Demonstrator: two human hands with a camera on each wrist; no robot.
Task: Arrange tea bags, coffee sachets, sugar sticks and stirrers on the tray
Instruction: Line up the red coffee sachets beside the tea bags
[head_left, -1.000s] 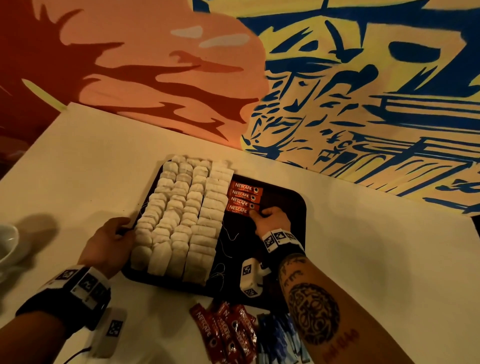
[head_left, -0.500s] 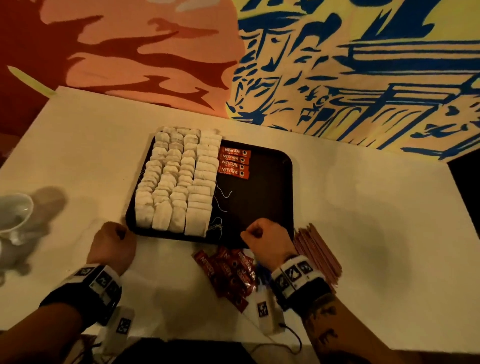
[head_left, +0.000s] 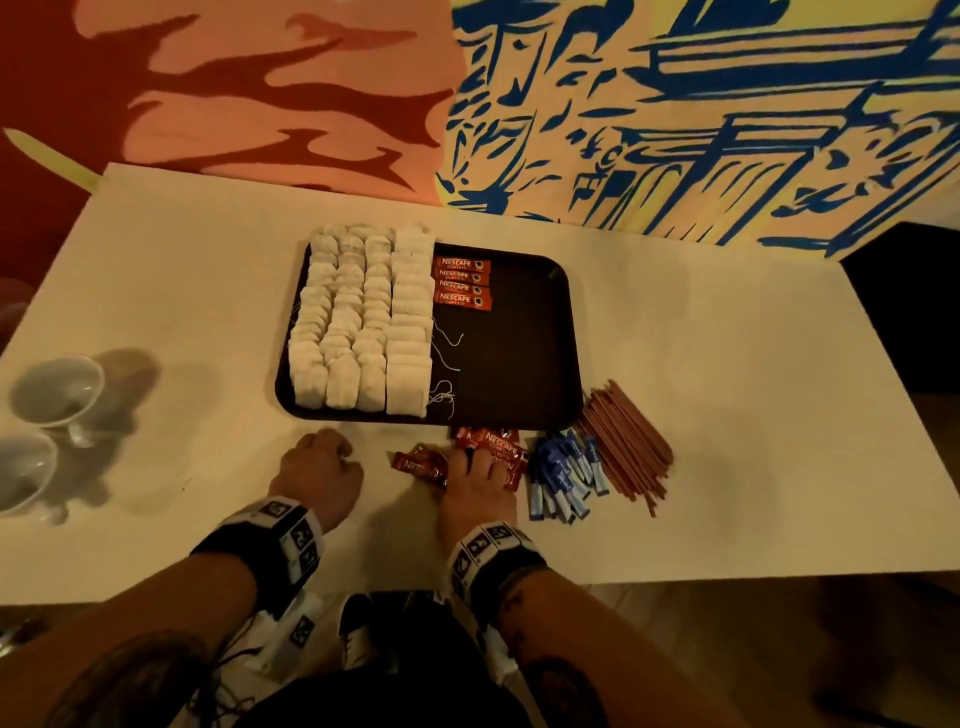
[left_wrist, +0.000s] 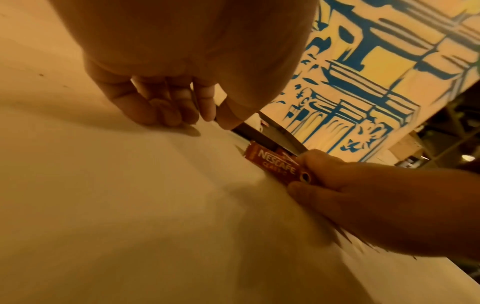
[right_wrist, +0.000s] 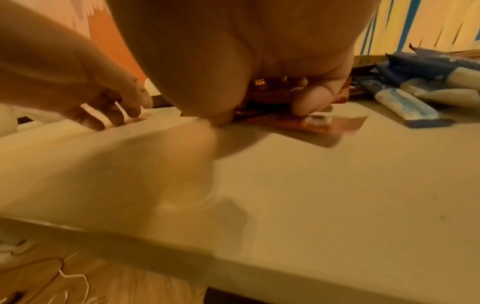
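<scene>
Right fingers (left_wrist: 309, 164) pinched on red Nescafé coffee sachet (left_wrist: 276, 163); left fingers (left_wrist: 166, 102) loosely curled, empty.

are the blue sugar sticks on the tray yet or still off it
Off it. The blue sugar sticks lie heaped on the table, just outside the tray.

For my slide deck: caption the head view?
Right hand picks coffee sachets beside a tray of tea bags.

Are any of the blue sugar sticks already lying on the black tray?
No: in the head view the blue sugar sticks lie in a pile on the white table, just off the near right corner of the black tray.
</scene>
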